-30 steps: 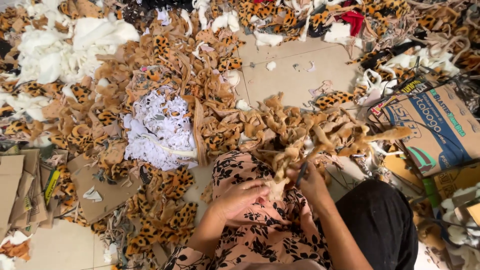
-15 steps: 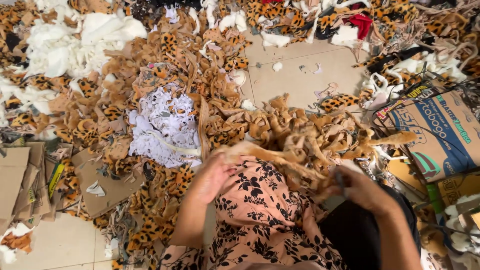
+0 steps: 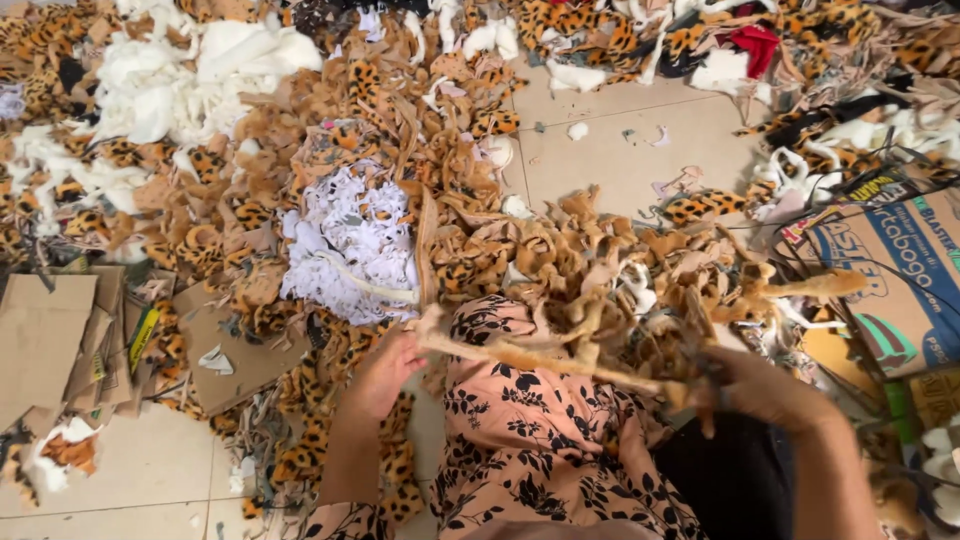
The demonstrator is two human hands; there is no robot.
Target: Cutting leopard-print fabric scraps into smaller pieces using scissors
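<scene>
My left hand [image 3: 385, 368] grips one end of a long tan plush fabric strip [image 3: 545, 358] stretched across my lap. The other end is held at my right hand [image 3: 752, 385], which also seems to hold a dark tool, blurred. Under the strip lies my knee in pink cloth with black flowers [image 3: 530, 420]. Just beyond the strip sits a heap of tan fabric scraps [image 3: 600, 265].
Leopard-print and tan offcuts [image 3: 200, 240] cover the tiled floor. A white lacy scrap pile [image 3: 350, 240] lies left of centre, white stuffing [image 3: 170, 80] at the far left. Flattened cardboard [image 3: 45, 335] lies at the left, a printed cardboard box [image 3: 895, 280] at the right.
My hands were close together over my lap; they have moved apart, pulling the tan strip out long between them, right hand going right.
</scene>
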